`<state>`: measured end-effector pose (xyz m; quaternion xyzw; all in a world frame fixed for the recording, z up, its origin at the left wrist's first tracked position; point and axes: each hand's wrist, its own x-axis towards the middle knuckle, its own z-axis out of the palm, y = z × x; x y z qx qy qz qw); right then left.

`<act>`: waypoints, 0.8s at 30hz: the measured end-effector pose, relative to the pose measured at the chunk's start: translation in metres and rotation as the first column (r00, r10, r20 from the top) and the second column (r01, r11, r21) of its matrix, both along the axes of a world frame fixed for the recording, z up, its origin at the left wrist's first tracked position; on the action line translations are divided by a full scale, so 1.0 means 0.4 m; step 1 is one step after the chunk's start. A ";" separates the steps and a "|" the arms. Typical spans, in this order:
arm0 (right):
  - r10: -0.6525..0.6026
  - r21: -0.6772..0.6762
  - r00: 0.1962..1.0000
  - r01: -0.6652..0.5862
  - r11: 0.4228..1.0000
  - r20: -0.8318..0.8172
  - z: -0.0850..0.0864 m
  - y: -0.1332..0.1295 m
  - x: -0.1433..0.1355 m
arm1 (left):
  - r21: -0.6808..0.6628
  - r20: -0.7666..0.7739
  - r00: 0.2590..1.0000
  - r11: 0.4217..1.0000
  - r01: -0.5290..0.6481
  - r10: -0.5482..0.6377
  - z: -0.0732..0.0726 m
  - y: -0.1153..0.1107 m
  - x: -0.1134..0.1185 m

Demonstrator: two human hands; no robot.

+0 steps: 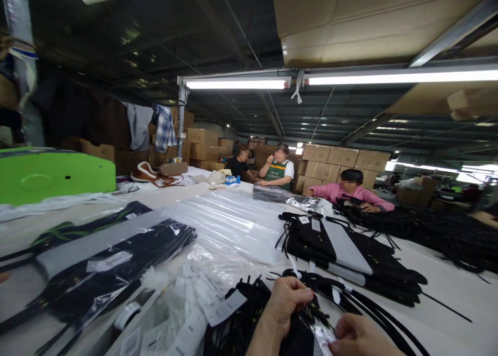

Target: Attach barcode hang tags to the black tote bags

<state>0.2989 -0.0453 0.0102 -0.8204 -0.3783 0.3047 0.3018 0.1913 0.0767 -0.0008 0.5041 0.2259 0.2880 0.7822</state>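
My left hand (286, 301) is closed in a pinch over a black cloth item with cords (249, 314) at the bottom middle. What its fingertips hold is too small to make out. Lower right, my right hand (360, 335) is closed on the edge of a shiny white tag (322, 339) lying against the black cloth. Just left of my hands spreads a heap of white printed tags (190, 314), one of them over the cloth. Black cords with white bands (358, 299) curve past on the right.
Folded black goods (350, 247) are stacked right of centre. Clear plastic bags (229, 221) cover the table's middle, and bagged black goods (120, 262) lie left. A green machine (58, 174) stands far left. A person in pink (327, 191) handles black goods; two people are farther back.
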 end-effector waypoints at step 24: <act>-0.255 0.012 0.400 0.557 0.831 -0.880 0.110 0.029 -0.118 | -0.021 0.118 0.993 1.000 -0.007 0.010 0.017 -0.015 -0.084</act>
